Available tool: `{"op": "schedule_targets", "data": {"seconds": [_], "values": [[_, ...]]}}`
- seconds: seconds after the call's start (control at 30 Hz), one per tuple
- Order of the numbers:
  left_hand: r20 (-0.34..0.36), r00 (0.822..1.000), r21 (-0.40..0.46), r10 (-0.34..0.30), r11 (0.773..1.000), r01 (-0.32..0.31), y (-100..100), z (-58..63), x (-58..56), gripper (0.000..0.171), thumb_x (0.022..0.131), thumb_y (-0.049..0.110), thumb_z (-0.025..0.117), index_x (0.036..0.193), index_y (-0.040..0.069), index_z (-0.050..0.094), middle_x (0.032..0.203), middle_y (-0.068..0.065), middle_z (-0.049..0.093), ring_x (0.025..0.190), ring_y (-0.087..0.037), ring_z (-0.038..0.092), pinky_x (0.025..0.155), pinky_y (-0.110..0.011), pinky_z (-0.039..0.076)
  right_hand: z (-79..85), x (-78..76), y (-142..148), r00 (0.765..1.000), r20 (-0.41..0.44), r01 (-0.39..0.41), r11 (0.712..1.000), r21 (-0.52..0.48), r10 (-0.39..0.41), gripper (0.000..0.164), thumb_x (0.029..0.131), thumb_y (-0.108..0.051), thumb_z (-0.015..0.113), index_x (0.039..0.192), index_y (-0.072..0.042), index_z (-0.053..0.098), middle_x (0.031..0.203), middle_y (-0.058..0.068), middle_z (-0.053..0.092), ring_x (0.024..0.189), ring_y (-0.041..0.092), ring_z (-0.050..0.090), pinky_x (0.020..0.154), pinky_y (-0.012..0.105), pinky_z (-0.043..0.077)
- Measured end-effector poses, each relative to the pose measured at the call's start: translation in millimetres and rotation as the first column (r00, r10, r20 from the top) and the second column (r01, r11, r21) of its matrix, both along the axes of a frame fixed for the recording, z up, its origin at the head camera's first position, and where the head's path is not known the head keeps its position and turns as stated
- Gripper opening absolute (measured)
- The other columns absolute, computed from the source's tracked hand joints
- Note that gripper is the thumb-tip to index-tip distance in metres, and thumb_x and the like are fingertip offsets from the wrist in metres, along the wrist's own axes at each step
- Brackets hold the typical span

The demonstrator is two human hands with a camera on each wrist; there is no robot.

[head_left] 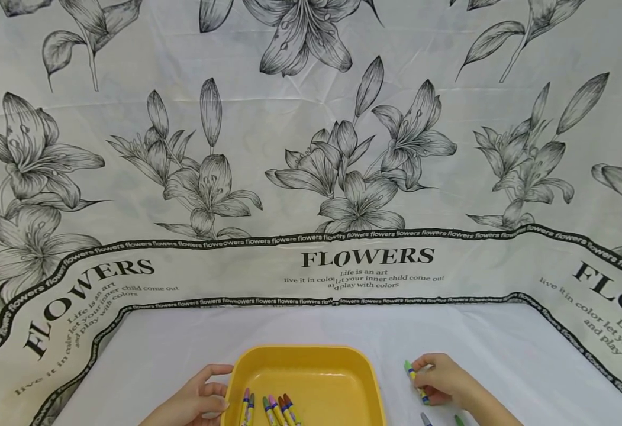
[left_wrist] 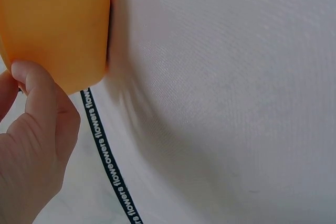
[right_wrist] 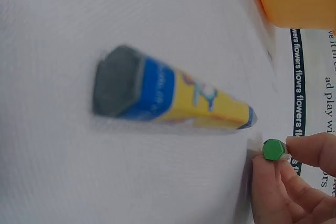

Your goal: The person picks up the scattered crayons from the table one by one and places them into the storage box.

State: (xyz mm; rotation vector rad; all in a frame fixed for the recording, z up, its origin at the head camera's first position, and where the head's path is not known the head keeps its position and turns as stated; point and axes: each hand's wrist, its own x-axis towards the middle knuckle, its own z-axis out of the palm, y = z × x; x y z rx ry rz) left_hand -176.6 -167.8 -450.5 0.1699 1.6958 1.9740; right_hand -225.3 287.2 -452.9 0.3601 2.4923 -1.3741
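Observation:
A yellow tray point(head_left: 302, 350) stands at the front of the table. Beside its left wall is my left hand point(head_left: 196, 397), index finger extended and fingertips at the rim; the left wrist view has this hand point(left_wrist: 34, 124) against the tray's outer side point(left_wrist: 63, 30). To the right of the tray my right hand point(head_left: 442, 378) pinches a green crayon point(head_left: 411, 373) with a yellow wrapper between thumb and fingers. In the right wrist view that crayon's green end point(right_wrist: 273, 150) faces the camera. A grey crayon point(head_left: 425, 419) lies on the cloth nearby.
Several crayons point(head_left: 270, 411) in purple, green, pink and brown tones lie inside the tray at its left. Another green crayon point(head_left: 458, 420) sits below my right hand. White cloth point(head_left: 183, 337) covers the table, and a flower-printed curtain point(head_left: 311, 148) hangs behind it.

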Motion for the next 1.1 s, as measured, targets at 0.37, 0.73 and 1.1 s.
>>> {"op": "schedule_targets", "data": {"seconds": [0.37, 0.73, 1.1], "values": [[0.015, 1.0, 0.015, -0.003, 1.0, 0.003, 0, -1.1, -0.2, 0.065, 0.085, 0.001, 0.057, 0.138, 0.0, 0.021, 0.098, -0.008, 0.058, 0.076, -0.014, 0.058, 0.072, -0.026, 0.052, 7.1, 0.5, 0, 0.999, 0.035, 0.004, 0.988, -0.156, 0.002, 0.032, 0.076, -0.003, 0.063, 0.107, 0.004, 0.058, 0.068, 0.002, 0.052, 0.057, 0.011, 0.05, 0.052, 0.021, 0.048], [-0.004, 1.0, 0.024, -0.031, 0.999, 0.031, -1, -0.2, 0.3, 0.064, 0.085, 0.002, 0.057, 0.138, -0.001, 0.022, 0.098, -0.008, 0.059, 0.078, -0.015, 0.059, 0.071, -0.026, 0.051, 17.9, 2.9, 1, 0.984, 0.034, -0.154, 0.922, -0.355, 0.177, 0.043, 0.081, -0.01, 0.06, 0.119, 0.008, 0.052, 0.082, 0.004, 0.059, 0.068, 0.011, 0.058, 0.061, 0.024, 0.053], [-0.008, 1.0, 0.02, -0.028, 0.999, 0.028, -1, -0.4, 0.3, 0.064, 0.085, 0.002, 0.057, 0.138, -0.001, 0.022, 0.097, -0.008, 0.059, 0.077, -0.014, 0.059, 0.07, -0.026, 0.051, 27.5, 2.8, -10, 0.969, -0.005, -0.22, 0.852, -0.474, 0.248, 0.043, 0.082, -0.008, 0.057, 0.121, 0.009, 0.049, 0.082, 0.004, 0.066, 0.071, 0.013, 0.064, 0.064, 0.026, 0.055]]}}
